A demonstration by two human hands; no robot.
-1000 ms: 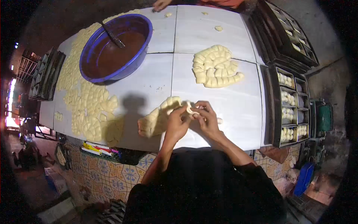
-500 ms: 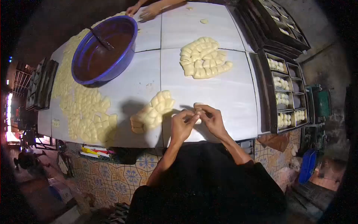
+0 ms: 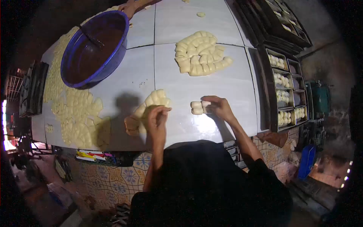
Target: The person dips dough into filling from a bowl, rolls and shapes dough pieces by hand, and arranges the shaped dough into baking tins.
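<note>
My right hand [image 3: 219, 108] touches a small group of pale rolled dough pieces [image 3: 197, 108] on the white tiled table [image 3: 181, 130], its fingers round the right side of the group. My left hand [image 3: 157, 118] is over the right part of a dough cluster [image 3: 154, 99], fingers curled; whether they pinch a piece is hidden. At that cluster's left end lies a browner lump [image 3: 131, 125]. Farther back sits a curved cluster of dough pieces [image 3: 200, 55].
A blue basin [image 3: 120, 53] of brown filling with a utensil stands back left, beside a wide spread of dough [image 3: 75, 113]. Trays of dough [image 3: 289, 90] line the right edge. Another person's hand [image 3: 129, 8] is behind the basin.
My hands have parted: the left has moved left to the dough cluster, the right stays by the small group. The other person's hand has moved left, towards the basin. The camera view has shifted.
</note>
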